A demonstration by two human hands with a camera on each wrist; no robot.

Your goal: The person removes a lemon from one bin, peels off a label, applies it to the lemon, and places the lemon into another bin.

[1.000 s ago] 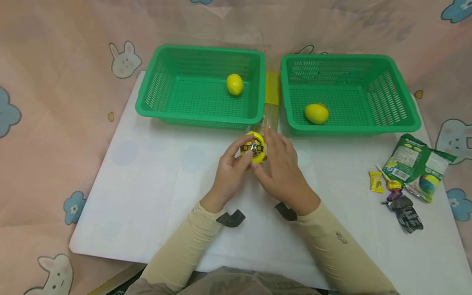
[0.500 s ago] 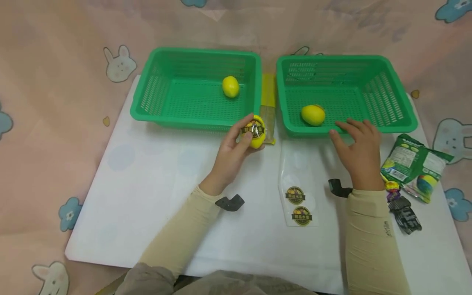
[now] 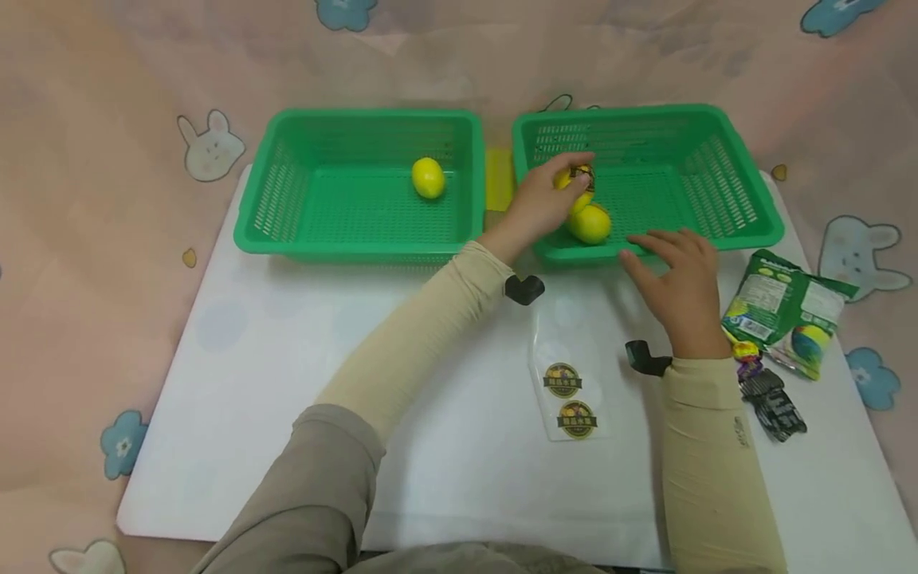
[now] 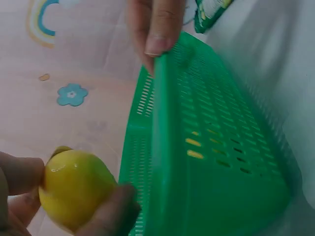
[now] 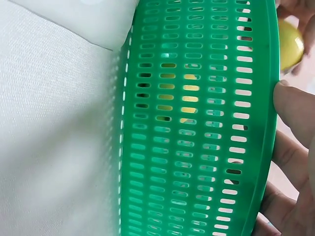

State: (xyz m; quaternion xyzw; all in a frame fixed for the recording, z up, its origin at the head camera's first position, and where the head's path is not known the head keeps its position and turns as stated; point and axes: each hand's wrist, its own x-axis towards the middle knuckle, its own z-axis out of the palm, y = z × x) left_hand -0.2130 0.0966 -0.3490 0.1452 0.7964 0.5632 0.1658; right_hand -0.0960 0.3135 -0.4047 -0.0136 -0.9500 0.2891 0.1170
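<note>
while the left hand (image 3: 539,201) reaches over the near wall of the right basket (image 3: 746,231), it pinches a stickered lemon (image 3: 578,182) between thumb and fingertips, held just above the plain lemon (image 3: 591,224) lying on that basket's floor. the left wrist view shows the same grip: thumb on one side, fingers curled round the other, lemon (image 4: 74,189) beside the green wall (image 4: 206,162).

handling guess: small, light, firm, smooth skin, probably a bit slick, and it will roll on the mesh floor. best hold looks like across the fat middle, as now, not on the pointed ends. the glossy sticker is on the far side of the grip; i'd keep fingertips off it so it doesn't lift.

the right hand (image 3: 677,275) lies with fingers spread and fairly straight on the near rim of the same basket, holding nothing. the right wrist view shows fingertips (image 5: 295,105) against the rim (image 5: 268,123). likely steadying it; the basket looks thin and light, so it could slide.

room: the walls are tall and slotted, so entry is from above only. open floor right of and behind the plain lemon. the left basket (image 3: 258,231) holds one more lemon (image 3: 428,177). a sticker sheet (image 3: 570,395) lies on the counter (image 3: 237,446) between the forearms; a snack bag (image 3: 785,307) and wrappers (image 3: 770,399) sit near the right edge, close to the right wrist.
</note>
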